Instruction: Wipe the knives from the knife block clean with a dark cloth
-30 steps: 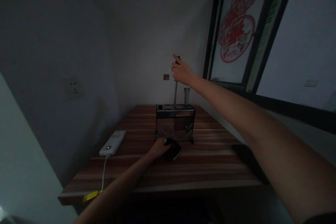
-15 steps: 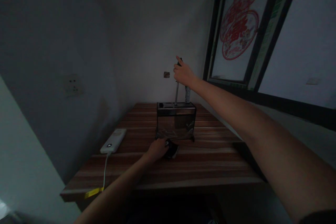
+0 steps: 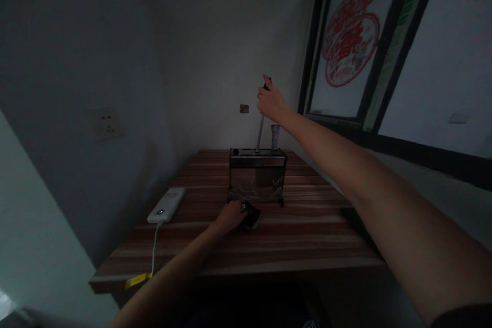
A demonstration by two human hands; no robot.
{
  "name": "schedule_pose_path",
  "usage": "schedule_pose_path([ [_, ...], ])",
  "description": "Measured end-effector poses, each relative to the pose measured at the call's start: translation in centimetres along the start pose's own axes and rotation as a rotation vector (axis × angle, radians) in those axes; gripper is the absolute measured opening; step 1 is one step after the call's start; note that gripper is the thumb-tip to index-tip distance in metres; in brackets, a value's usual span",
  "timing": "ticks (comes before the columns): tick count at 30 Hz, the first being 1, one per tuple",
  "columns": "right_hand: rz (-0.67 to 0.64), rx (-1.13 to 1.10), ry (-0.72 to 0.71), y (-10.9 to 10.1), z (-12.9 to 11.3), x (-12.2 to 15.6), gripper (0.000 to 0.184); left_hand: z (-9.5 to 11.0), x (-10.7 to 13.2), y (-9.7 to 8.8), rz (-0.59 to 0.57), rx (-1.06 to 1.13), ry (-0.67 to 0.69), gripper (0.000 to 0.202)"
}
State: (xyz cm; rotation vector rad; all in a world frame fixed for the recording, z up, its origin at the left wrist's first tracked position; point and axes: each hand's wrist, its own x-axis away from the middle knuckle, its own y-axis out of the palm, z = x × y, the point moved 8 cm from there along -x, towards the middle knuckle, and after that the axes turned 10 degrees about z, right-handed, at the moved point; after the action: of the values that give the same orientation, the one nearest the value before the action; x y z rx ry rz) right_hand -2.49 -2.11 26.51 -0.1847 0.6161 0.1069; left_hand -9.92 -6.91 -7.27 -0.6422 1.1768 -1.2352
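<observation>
The room is dim. My right hand (image 3: 271, 103) is raised above a metal knife block (image 3: 257, 177) and is closed round the dark handle of a knife (image 3: 261, 130), whose thin blade runs down into a slot on the block's top. A second silver handle (image 3: 274, 136) stands in the block beside it. My left hand (image 3: 231, 217) rests on the wooden table (image 3: 292, 246) just in front of the block, closed on a small black object (image 3: 251, 216).
A white power bank (image 3: 166, 205) with a cable and yellow tag (image 3: 135, 281) lies on the table's left. A dark flat object (image 3: 355, 220) sits at the right edge. A wall socket (image 3: 104, 123) is left; a window with red paper-cut (image 3: 348, 41) is right.
My right hand dipped with the knife, then rose again slightly and shifted right. My left hand with the black object has drawn a little closer to the block.
</observation>
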Motion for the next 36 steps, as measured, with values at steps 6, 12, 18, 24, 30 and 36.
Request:
schedule_pose_path([
  [6,0.039,-0.043,0.066,0.3,2.6,-1.3,0.035,-0.3,-0.3,0.1,0.008,0.001,-0.002,0.029],
  [12,-0.093,-0.025,0.192,-2.2,5.9,-0.2,0.041,-0.3,-0.7,0.2,0.014,-0.009,0.002,0.032],
  [18,-0.214,-0.063,0.519,-3.6,8.2,4.6,0.032,0.1,-0.5,-0.5,0.027,0.009,0.035,0.029],
  [24,-0.300,-0.548,0.898,-2.7,2.4,11.9,0.035,1.0,-0.2,-1.2,0.064,0.122,0.053,0.033],
  [30,-0.412,-1.456,1.133,-2.7,-12.2,18.0,0.042,2.0,-0.6,-1.6,0.114,0.448,0.082,0.035],
  [36,-0.411,-1.704,1.315,-2.1,-20.9,21.2,0.034,1.4,-1.2,-2.2,0.142,0.904,0.044,0.031],
])
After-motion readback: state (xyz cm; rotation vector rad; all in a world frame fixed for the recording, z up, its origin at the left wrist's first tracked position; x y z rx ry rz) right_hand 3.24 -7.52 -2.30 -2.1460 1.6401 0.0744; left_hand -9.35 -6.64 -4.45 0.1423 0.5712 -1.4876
